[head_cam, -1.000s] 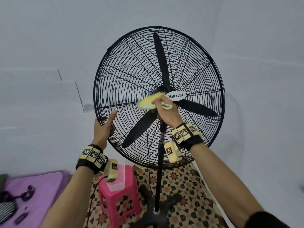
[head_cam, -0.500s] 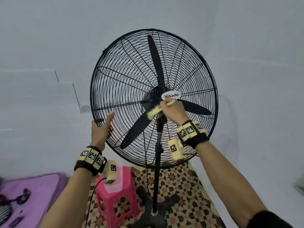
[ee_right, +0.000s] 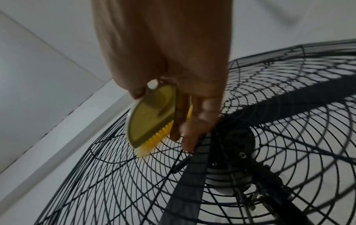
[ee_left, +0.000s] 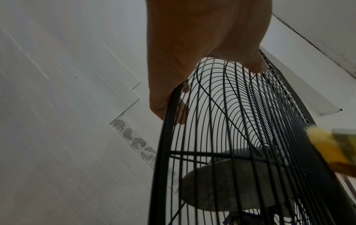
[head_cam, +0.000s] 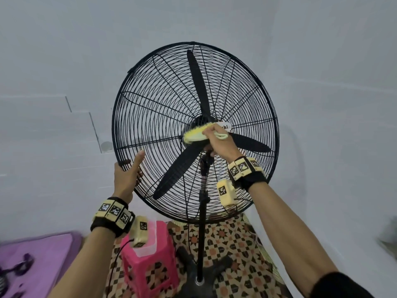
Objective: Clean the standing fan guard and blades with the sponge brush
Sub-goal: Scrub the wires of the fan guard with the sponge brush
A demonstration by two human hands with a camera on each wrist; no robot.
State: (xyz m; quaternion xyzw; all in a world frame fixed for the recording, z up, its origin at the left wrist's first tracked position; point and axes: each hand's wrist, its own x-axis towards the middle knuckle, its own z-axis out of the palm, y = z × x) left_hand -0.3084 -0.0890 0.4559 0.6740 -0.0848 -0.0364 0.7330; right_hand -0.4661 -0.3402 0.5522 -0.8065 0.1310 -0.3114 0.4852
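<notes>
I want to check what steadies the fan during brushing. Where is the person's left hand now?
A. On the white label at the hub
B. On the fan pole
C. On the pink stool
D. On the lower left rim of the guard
D: the left hand holds the lower left rim of the guard, fingers curled round its edge, while the right hand holds the sponge brush near the hub.

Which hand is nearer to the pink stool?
Left. The left hand grips the guard rim above the pink stool; the right hand is higher, at the fan's centre.
</notes>
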